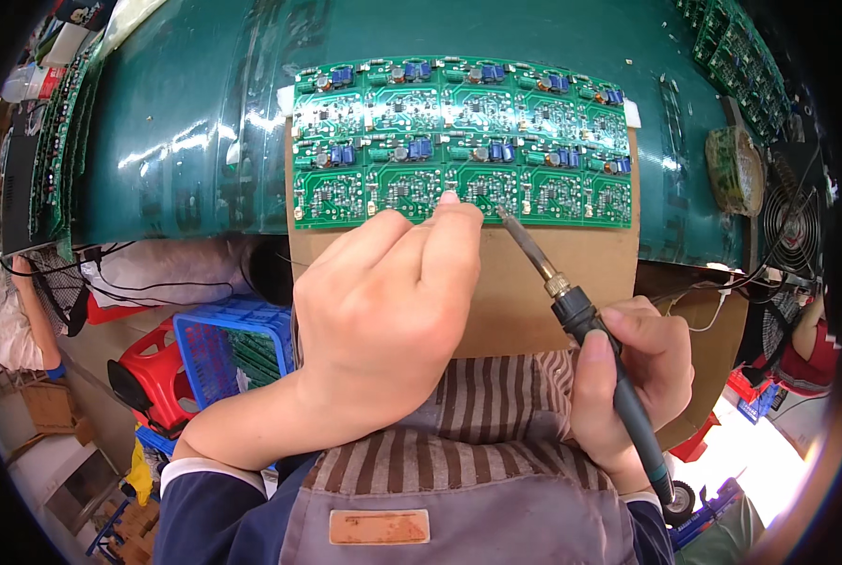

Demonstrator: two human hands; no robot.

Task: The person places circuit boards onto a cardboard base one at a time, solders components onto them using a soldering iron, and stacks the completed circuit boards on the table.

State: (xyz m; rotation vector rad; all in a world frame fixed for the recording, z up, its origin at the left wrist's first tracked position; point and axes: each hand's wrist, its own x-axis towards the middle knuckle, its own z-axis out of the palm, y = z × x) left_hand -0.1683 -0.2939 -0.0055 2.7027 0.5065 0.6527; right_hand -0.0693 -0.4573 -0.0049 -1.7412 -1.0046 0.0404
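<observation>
A green circuit board panel (482,188), divided into several repeated boards with blue and black parts, lies on a brown cardboard sheet (553,273). My left hand (383,301) is closed over the panel's near edge, fingers curled and pressed together. Its fingertips touch or hover just above the middle board of the near row; whatever they pinch is hidden. In my right hand (642,367) I grip a soldering iron (586,320) by its dark handle. The iron slants up and left, and its tip is close to the panel's near edge, right of my left fingertips.
A green mat (195,104) covers the bench. Circuit boards stand along the left (68,132), with more boards (741,61) at the far right. A round container (734,169) and a fan (792,215) are on the right. Below left are a blue crate (204,353) and a red stool (157,372).
</observation>
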